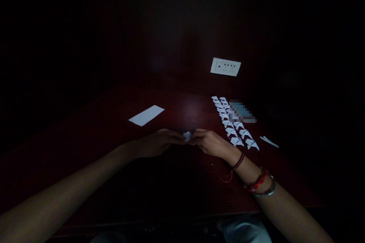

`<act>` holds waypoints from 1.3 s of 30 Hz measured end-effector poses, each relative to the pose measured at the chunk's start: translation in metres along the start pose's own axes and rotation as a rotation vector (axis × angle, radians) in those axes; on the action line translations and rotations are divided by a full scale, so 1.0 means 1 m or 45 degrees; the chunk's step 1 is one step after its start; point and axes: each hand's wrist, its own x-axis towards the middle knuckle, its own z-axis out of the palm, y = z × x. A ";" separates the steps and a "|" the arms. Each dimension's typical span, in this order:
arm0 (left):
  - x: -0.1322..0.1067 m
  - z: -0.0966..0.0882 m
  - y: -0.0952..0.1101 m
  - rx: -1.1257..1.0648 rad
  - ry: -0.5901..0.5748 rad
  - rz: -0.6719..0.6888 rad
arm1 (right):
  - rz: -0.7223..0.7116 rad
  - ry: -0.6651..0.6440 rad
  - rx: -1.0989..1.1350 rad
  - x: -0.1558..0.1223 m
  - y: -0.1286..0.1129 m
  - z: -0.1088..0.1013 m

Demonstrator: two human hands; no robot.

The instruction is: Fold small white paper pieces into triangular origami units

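Note:
Between my two hands is a small piece of folded white paper (187, 136), pinched at its sides over the dark red table. My left hand (159, 142) grips its left side with the fingertips, and a thin ring shows on one finger. On the other side, my right hand (209, 142) holds the paper between thumb and fingers. The fingers cover much of the paper, so its full shape is hidden. Beyond my left hand lies a flat white paper strip (146, 115). Two rows of small folded paper pieces (228, 123) stand to the right of my right hand.
A blurred-out flat object (243, 112) lies beside the rows at the right. Two thin pale strips (269, 141) rest further right on the table (182, 182). A white socket plate (226, 67) is on the back wall. The surroundings are very dark.

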 end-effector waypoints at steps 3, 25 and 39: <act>0.000 0.000 0.000 0.005 -0.003 -0.002 | 0.001 -0.034 -0.050 0.001 -0.001 0.000; -0.006 0.004 -0.004 0.017 -0.050 -0.107 | 0.039 0.021 -0.013 0.001 -0.005 -0.008; -0.002 0.003 -0.004 0.185 0.029 0.016 | 0.109 0.025 -0.084 0.003 -0.006 -0.010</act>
